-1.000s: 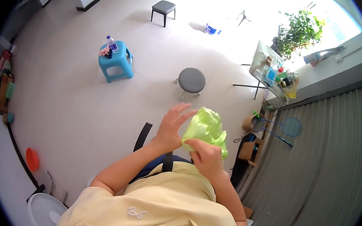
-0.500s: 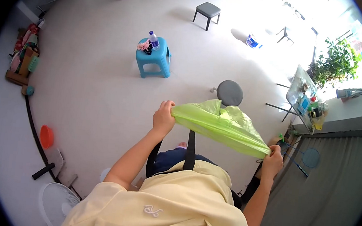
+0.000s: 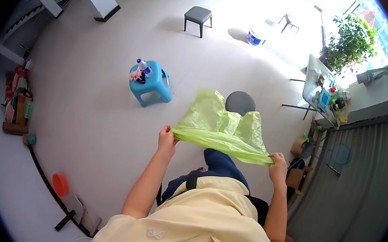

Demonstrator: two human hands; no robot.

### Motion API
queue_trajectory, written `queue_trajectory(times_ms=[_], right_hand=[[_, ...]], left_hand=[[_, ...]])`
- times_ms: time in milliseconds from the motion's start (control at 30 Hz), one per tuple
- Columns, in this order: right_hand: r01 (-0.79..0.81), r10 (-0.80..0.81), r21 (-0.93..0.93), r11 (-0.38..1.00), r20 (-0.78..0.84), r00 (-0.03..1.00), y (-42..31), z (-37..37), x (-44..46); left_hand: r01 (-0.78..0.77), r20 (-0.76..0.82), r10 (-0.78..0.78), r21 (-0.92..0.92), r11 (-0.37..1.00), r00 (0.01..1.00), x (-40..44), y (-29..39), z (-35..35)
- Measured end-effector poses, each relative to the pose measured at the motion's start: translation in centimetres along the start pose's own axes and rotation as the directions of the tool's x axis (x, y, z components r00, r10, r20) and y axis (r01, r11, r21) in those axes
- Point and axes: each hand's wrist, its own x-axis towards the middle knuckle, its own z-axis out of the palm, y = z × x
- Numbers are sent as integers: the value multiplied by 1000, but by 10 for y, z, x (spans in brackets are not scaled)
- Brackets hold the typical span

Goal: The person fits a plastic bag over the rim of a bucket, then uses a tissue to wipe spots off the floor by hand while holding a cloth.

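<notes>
A thin, light-green plastic bag (image 3: 221,128) is stretched out in front of my body, partly see-through. My left hand (image 3: 167,139) pinches one corner of its near edge, fingers closed. At the opposite corner, my right hand (image 3: 277,167) grips the same edge, also closed. Between the hands the near edge is gathered into a taut band. The bag's far side stands up in uneven, handle-like flaps. Just beyond it, a round grey stool (image 3: 240,103) is partly covered by the bag.
A blue plastic stool (image 3: 150,85) ahead on the left carries a bottle (image 3: 143,65) and a pink item. Farther off are a grey stool (image 3: 198,15) and a bucket (image 3: 254,37). To the right stands a cluttered folding table (image 3: 313,81); an orange basin (image 3: 60,185) is at left.
The bag has swung lower and slightly left with both hands, and its far flaps have opened upward. My view has turned, and a leg now shows stepped forward.
</notes>
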Motion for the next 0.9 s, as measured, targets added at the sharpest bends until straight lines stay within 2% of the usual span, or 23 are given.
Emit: queue_trajectory(times_ms=[67,167,233,300,333,367,400,433,500,533,567,633,667,800,900], right_hand=[[-42,42,11,999,-17,999,5,5,19],[7,-6,19,1000,-41,999,-2,10,61],[100,-105,74,992,73,992,-17,7,96],[124,-143,138,983,130,981,-34,-2,133],[146,-182,191,971,185,966,-42,-9,153],[144,-179,195,970,178,968,-51,-15,174],[239,-267,218,946,108,958,-59,-21,194],[331,-349,232,915,42,936,-68,-25,213],[363,-374,275,890,-12,927,-89,-29,255],[401,-400,312,861,-69,914,-98,-29,271],[392,-393,311,866,-62,918,-109,-27,284],[306,-419,596,743,57,906,-135,-24,313],[317,-443,614,723,59,895,-149,-22,324],[350,-452,591,726,28,892,-183,-7,361],[273,-352,551,789,42,935,-190,-9,394]], left_hand=[[-9,18,12,-150,989,1000,11,16,19],[-22,10,25,-222,975,1000,20,53,61],[-69,-24,65,-221,973,998,23,87,93],[-106,-62,94,-214,971,994,38,114,114],[-175,-43,170,-192,966,985,49,126,120],[-243,-19,244,-174,954,970,61,139,127],[-330,-27,329,-135,934,944,72,151,136],[-327,-22,327,-132,936,945,86,160,142],[-500,-101,495,-32,865,863,115,176,147],[-522,-129,512,-66,850,849,127,179,145],[-513,-128,503,-63,856,855,136,182,142],[-526,-307,499,-9,850,811,151,193,143],[-478,-340,430,-71,875,837,161,196,139],[-402,-356,344,-102,910,869,197,212,144],[-342,-314,276,-180,922,908,244,230,159]])
